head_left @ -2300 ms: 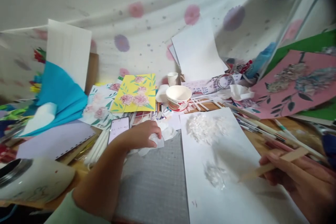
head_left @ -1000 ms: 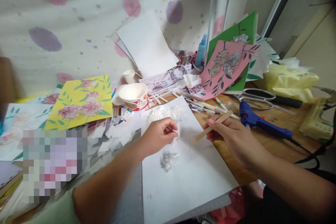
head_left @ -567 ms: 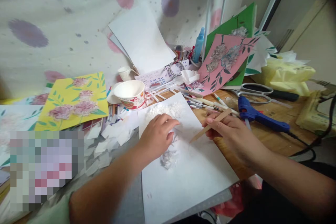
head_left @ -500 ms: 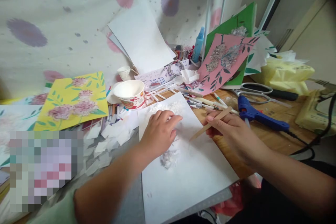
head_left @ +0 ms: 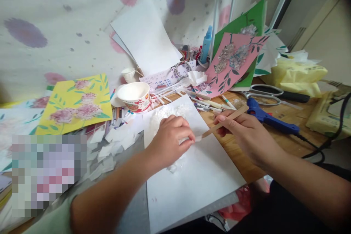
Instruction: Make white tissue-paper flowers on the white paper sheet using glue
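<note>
Sleeve [head_left: 52, 214], one, pale grey-green: showing at eight o'clock, covering the left arm; fabric looking plain, its finer weave blurring out; rounded edge encircling the arm and leaving the forearm bare. Left hand [head_left: 172, 137], bare: appearing toward six o'clock, just off centre; slender wrist tapering from a wider forearm. Right hand [head_left: 241, 128], bare: appearing between three and four o'clock; thumbnail showing; bare forearm widening toward four o'clock. Dark cloth [head_left: 296, 204], near-black: filling the area around four o'clock, apparently clothing; its cut staying unclear in shadow.

White cloth [head_left: 90, 11] with pink, purple flower prints behind wooden table [head_left: 241, 164]; pale wall [head_left: 309, 11] right.
</note>
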`<state>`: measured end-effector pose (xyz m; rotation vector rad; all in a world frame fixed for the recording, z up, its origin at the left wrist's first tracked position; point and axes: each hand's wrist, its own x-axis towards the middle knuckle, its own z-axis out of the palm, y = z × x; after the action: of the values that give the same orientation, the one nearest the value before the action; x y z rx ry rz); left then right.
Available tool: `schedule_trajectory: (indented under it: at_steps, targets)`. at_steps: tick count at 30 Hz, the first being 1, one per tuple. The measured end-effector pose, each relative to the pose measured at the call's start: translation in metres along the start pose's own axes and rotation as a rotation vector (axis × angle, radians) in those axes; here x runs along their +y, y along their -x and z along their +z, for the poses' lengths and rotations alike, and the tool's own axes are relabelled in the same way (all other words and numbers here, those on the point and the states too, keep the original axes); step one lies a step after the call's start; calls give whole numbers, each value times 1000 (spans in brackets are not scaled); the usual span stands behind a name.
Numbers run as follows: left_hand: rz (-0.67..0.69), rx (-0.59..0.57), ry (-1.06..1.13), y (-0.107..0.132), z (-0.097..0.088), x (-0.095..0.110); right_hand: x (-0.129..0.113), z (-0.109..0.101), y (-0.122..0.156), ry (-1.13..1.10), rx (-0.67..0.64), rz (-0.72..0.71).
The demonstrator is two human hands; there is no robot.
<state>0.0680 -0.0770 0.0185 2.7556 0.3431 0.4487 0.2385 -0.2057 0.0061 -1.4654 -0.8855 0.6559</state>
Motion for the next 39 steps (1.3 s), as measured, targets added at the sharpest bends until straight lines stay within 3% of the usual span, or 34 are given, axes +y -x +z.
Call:
schedule_trajectory:
  at_steps: [4,7,17,29,39]
  targets:
    - [-36,-188,69,21,-2,9,-7,0,8,60,-66,-65]
    - [-53,-251,67,29,-3,8,-7,4,16,118,-122,-133]
    - [-37,-298,23,33,-7,0,3,19,31,29,-292,-7]
    - [-80,-358,87,33,-13,-4,19,26,32,57,-282,27]
    - [-76,-330,108,33,-8,-2,20,31,26,64,-294,109]
